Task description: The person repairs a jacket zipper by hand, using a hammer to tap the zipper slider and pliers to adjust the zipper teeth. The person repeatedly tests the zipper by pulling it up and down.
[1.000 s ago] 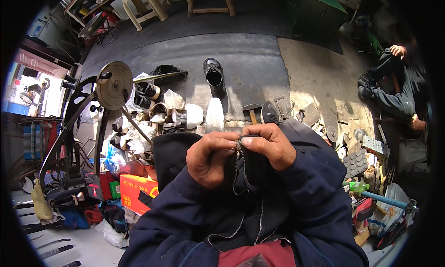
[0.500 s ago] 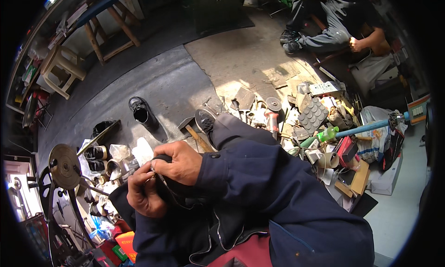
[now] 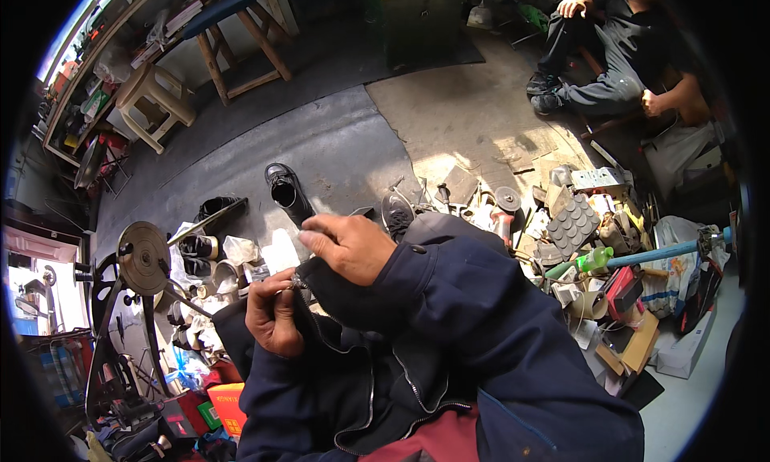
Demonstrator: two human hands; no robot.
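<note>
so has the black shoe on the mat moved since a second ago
Cannot tell: the head camera swung, shifting everything. The black shoe stands on the same grey mat beside the shoe pile, so probably not.

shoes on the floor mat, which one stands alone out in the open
The black shoe beyond the hands stands by itself on bare dark mat, opening upward. The other dark shoes lie bunched by the wheel of the stitching machine.
</note>
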